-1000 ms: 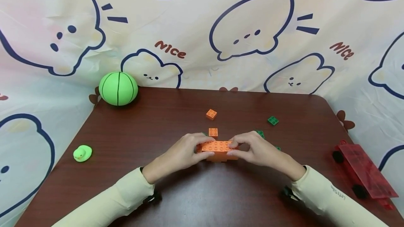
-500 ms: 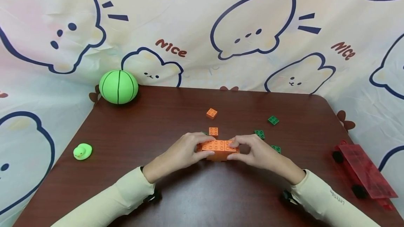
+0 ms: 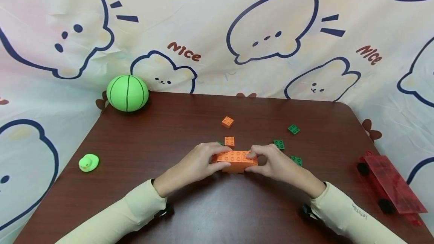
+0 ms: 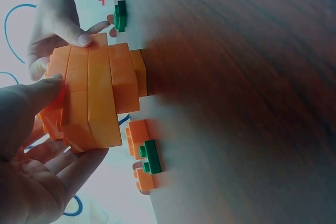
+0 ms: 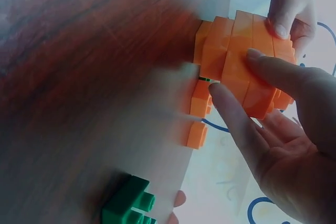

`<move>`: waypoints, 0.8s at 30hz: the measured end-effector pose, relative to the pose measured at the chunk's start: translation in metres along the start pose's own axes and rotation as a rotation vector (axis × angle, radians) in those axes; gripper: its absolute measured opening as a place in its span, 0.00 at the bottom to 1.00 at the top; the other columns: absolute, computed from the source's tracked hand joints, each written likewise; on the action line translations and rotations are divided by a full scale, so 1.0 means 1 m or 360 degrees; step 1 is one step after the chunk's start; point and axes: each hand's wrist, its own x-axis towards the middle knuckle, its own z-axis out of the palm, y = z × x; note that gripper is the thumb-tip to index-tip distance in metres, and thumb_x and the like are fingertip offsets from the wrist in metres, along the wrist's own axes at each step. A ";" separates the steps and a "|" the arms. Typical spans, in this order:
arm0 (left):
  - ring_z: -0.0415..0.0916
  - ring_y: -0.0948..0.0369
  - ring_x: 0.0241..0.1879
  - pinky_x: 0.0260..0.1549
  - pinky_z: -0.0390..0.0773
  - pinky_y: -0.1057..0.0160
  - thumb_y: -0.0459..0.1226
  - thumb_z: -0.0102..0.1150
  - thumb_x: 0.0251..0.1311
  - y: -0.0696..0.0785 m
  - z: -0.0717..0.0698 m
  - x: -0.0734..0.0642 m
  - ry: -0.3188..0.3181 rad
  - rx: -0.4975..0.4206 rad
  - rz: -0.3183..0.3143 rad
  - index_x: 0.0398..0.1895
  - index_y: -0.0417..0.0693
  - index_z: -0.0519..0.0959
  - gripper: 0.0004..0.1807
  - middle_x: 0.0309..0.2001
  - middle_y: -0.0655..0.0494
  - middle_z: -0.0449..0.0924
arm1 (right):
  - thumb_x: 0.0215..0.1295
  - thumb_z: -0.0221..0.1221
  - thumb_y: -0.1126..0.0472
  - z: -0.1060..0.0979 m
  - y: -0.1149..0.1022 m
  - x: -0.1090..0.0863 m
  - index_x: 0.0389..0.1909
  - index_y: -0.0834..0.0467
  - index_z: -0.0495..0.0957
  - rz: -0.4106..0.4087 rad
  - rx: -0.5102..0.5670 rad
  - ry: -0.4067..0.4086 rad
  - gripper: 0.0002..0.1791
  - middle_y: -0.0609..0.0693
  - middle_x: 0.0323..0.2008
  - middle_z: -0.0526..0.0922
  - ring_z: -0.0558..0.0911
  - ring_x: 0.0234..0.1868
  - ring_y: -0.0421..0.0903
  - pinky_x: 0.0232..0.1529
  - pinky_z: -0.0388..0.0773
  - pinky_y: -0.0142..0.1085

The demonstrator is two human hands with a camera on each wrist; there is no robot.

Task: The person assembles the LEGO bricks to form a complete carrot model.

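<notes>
A layered stack of orange toy building bricks [image 3: 234, 165] stands on the table between both hands, its studs facing up. In the left wrist view, the stack [image 4: 97, 93] steps out from a narrow bottom layer to wider layers above. My left hand [image 3: 200, 163] grips its left end, thumb on the near side and fingers round the back. At the other end, my right hand [image 3: 272, 161] holds the upper bricks, with a finger over the top and the thumb in front. The right wrist view shows that thumb [image 5: 273, 72] against the stack's near face.
Loose orange bricks [image 3: 229, 141] lie behind the stack, and several green bricks [image 3: 278, 144] sit mostly to the right. A green ball [image 3: 127, 93] is at the back left, a green toy duck [image 3: 89, 163] at left. A red wheeled toy [image 3: 393, 183] stands near the right edge.
My right hand has shifted slightly along the stack's right end, uncovering more of the green brick behind it. The left hand keeps its grip in place.
</notes>
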 end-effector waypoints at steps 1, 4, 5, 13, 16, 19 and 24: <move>0.79 0.65 0.37 0.38 0.80 0.67 0.47 0.69 0.65 0.000 0.000 0.000 0.0000 0.0001 0.0003 0.61 0.47 0.83 0.24 0.48 0.56 0.87 | 0.54 0.77 0.63 0.000 0.000 0.000 0.39 0.51 0.80 0.0005 0.0016 -0.0004 0.16 0.45 0.41 0.90 0.87 0.42 0.38 0.45 0.87 0.38; 0.80 0.65 0.38 0.39 0.81 0.66 0.46 0.69 0.65 0.000 0.001 0.000 0.0001 0.0001 0.0006 0.61 0.47 0.83 0.24 0.49 0.55 0.87 | 0.55 0.77 0.63 0.000 0.000 -0.001 0.38 0.51 0.80 0.0018 0.0055 -0.0009 0.15 0.45 0.41 0.90 0.87 0.42 0.38 0.45 0.87 0.39; 0.80 0.65 0.39 0.40 0.81 0.66 0.47 0.69 0.65 0.000 0.001 0.000 0.0002 0.0002 0.0003 0.61 0.47 0.83 0.24 0.49 0.55 0.87 | 0.55 0.77 0.63 0.000 0.000 0.000 0.37 0.51 0.80 0.0019 0.0065 -0.0009 0.15 0.45 0.41 0.90 0.87 0.42 0.38 0.46 0.87 0.39; 0.78 0.65 0.37 0.38 0.80 0.66 0.48 0.69 0.65 -0.001 -0.001 0.001 -0.0037 -0.0017 -0.0011 0.61 0.48 0.82 0.25 0.49 0.56 0.87 | 0.53 0.77 0.64 0.000 0.000 -0.001 0.38 0.50 0.81 0.0031 0.0059 0.0002 0.16 0.44 0.40 0.90 0.87 0.44 0.38 0.48 0.86 0.37; 0.79 0.65 0.40 0.41 0.81 0.64 0.48 0.65 0.68 -0.007 -0.004 0.004 -0.0065 -0.0103 0.0021 0.62 0.49 0.82 0.23 0.52 0.56 0.87 | 0.53 0.77 0.63 0.000 0.001 -0.001 0.38 0.50 0.81 0.0022 0.0045 0.0001 0.16 0.44 0.41 0.90 0.87 0.43 0.37 0.47 0.86 0.36; 0.81 0.64 0.46 0.50 0.82 0.59 0.47 0.57 0.75 -0.017 -0.009 0.012 -0.0064 -0.0232 0.0001 0.63 0.48 0.81 0.20 0.54 0.54 0.87 | 0.54 0.77 0.63 0.000 0.002 0.000 0.38 0.50 0.80 0.0011 0.0039 -0.0005 0.16 0.43 0.40 0.90 0.86 0.41 0.35 0.46 0.86 0.35; 0.81 0.58 0.49 0.53 0.83 0.52 0.39 0.55 0.76 -0.036 -0.016 0.036 -0.0080 -0.0252 -0.0134 0.65 0.49 0.80 0.18 0.56 0.50 0.85 | 0.53 0.77 0.63 -0.001 0.001 0.001 0.38 0.51 0.80 0.0030 0.0023 -0.0029 0.17 0.43 0.39 0.89 0.85 0.41 0.36 0.46 0.86 0.35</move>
